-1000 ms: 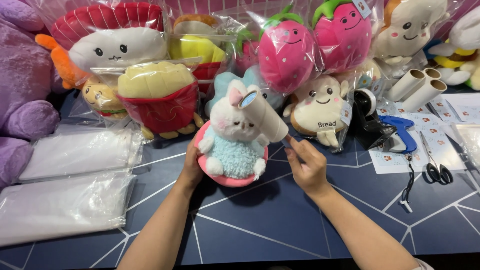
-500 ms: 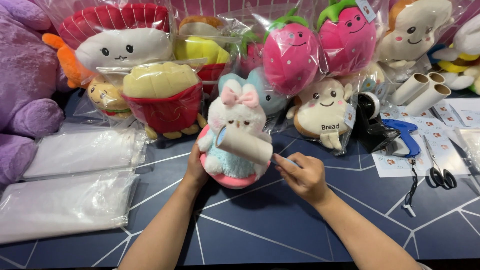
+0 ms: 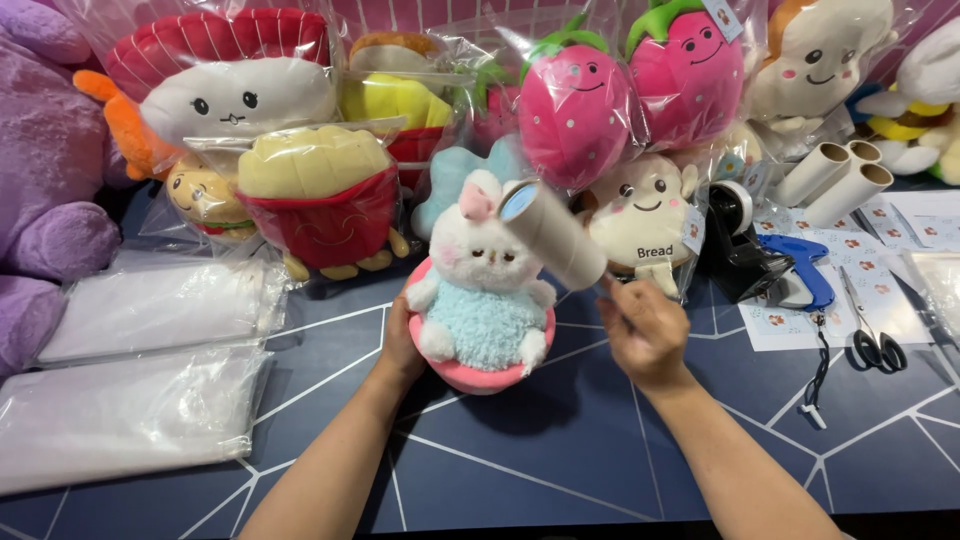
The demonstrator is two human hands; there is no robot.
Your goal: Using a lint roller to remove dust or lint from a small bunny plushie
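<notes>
In the head view, a white bunny plush (image 3: 482,290) in a pink cup is held upright at the centre of the frame, on the dark blue table (image 3: 560,460). The left hand (image 3: 402,340) is cupped around the cup's left side. The right hand (image 3: 645,330) is closed on the handle of a lint roller (image 3: 553,235), whose white roll lies against the bunny's head.

Across the top of the frame, plush toys are kept in clear bags: two strawberries (image 3: 575,100), one fries toy (image 3: 320,200), one bread toy (image 3: 645,215). At lower left, two stacks of flat clear bags (image 3: 130,410) are laid. At upper right, three cardboard tubes (image 3: 835,175) are seen; below them, one blue tagging gun (image 3: 805,275) and one pair of scissors (image 3: 875,340).
</notes>
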